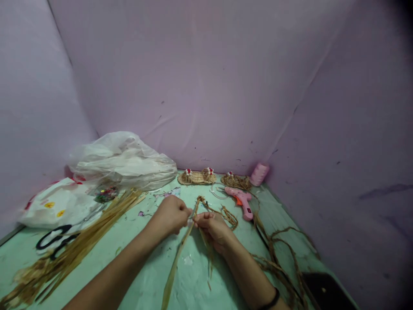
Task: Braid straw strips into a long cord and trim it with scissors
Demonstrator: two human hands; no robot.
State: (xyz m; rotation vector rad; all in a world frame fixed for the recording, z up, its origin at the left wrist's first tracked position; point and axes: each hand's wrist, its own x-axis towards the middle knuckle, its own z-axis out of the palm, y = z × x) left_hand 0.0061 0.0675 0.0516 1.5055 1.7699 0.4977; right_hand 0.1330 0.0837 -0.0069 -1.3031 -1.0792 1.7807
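Note:
At the middle of the table, my left hand (172,214) and my right hand (213,228) almost meet. Both are closed on dried fibre strips (176,262), whose loose ends trail toward me. The strips run up into a knotted, twisted top (200,199) just beyond my fingertips. From there a braided fibre cord (229,216) curls off to the right, past my right hand. What lies exactly between the fingertips is partly hidden.
Loose dried fibre (87,241) and black-handled scissors (53,237) lie left, before plastic bags (124,163). Two woven soles (197,177) with beads rest along the back wall, near a pink glue gun (240,200) and pink thread spool (259,174). A phone (325,290) is at lower right.

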